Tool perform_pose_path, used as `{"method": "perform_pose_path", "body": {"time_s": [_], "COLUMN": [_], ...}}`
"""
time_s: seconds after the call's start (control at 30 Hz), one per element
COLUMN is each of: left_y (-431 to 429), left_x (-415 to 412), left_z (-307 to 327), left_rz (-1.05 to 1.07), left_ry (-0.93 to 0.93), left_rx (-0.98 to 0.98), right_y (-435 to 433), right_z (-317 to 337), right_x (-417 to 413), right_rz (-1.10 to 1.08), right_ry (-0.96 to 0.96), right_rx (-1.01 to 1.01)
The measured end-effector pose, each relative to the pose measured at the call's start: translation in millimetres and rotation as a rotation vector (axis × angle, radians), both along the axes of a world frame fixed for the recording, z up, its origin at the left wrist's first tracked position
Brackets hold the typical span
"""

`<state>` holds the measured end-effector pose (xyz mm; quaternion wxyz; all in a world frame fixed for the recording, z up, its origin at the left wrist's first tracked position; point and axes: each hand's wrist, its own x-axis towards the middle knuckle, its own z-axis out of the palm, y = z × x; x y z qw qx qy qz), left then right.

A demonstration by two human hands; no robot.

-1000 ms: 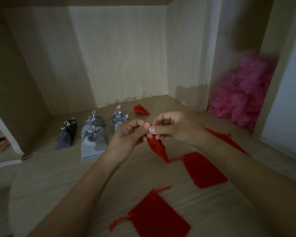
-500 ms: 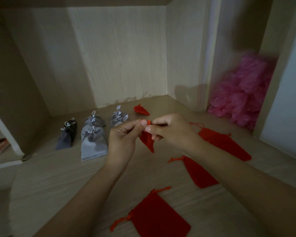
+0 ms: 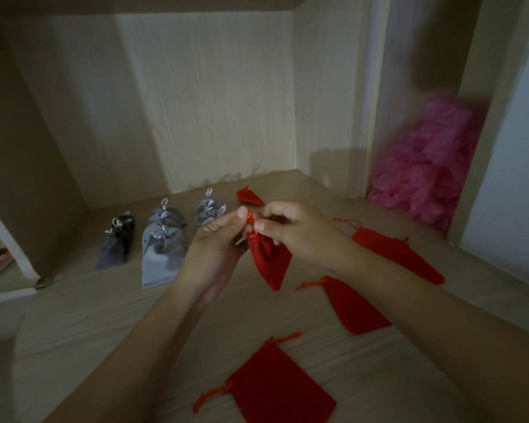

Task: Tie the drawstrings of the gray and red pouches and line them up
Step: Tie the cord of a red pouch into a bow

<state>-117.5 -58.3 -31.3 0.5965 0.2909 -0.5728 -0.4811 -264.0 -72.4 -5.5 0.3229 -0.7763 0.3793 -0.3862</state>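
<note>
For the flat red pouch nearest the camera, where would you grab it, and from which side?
Likely by its drawstring tails, not the body. The nearest red pouch lies flat on the wooden surface, offering little to pinch, while cords stick out at both ends of its mouth edge, which faces left. Approach from the left.

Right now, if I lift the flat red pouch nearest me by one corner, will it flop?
Probably floppy: the nearest red pouch lies flat like thin cloth. Likely light, since it looks empty. Its loose drawstring may dangle.
</note>
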Motion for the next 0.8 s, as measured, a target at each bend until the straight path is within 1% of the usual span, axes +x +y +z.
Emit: {"method": "perform_pose_path", "body": {"time_s": [0.07,0.13,0.3,0.4,0.53,0.67,0.8], "left_y": [-1,-2,1,4,8,10,13], "left_x": [12,23,35,35,34,33,27], "left_z": [5,9,15,20,25,26,25], "left_rz": [-0.08,-0.09,-0.003,0.029,0.05,0.163,0.332], "left_ry": [-0.04,-0.092,-0.329,-0.372,-0.382,-0.476,-0.673], "left_rx": [0.003,0.0,-0.069,-0.095,-0.09,-0.154,-0.263], "right_y": [0,2,1,1,-1,0,2], "right_z": [4,4,-1,0,1,1,-2], "right_x": [-1,0,6,4,-1,-1,1], "right_rz": [0.087,0.125,0.067,0.083,0.12,0.077,-0.036], "right_ry": [-0.021,-0.004,0.048,0.047,0.033,0.056,0.104], "right_rx": [0.071,0.089,0.028,0.037,0.075,0.053,-0.034]}}
